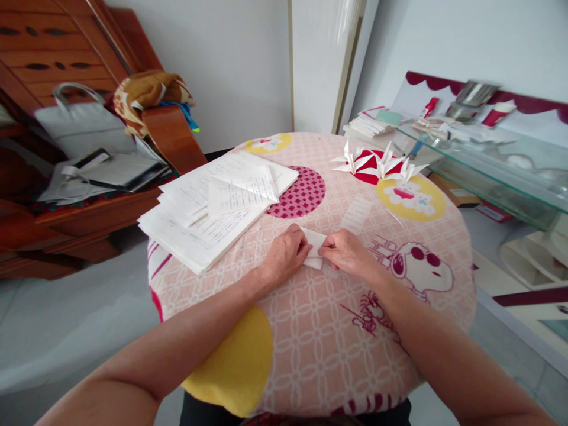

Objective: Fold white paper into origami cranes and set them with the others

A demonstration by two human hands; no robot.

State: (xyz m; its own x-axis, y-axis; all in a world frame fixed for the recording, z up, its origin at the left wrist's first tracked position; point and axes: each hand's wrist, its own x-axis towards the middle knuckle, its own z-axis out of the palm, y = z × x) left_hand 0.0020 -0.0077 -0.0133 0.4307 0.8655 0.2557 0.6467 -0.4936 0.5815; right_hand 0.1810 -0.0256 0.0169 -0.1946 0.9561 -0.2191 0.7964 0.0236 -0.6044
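Between my two hands, on the cloth-covered round table, lies a small folded white sheet of paper (313,242). My left hand (287,253) has its fingers curled on the paper's left side. Pinched closed at its right edge is my right hand (345,251). Three white origami cranes (383,164) stand in a row toward the table's far right. Left of my hands a stack of written sheets (213,236) rests on the table, with a creased, partly folded sheet (244,192) on top.
A pink patterned cloth (302,343) covers the table, with a paper strip (357,214) beyond my right hand. A glass shelf (483,171) with cups and papers stands close on the right. On the left, a wooden bench (102,219) holds a grey bag (86,127).
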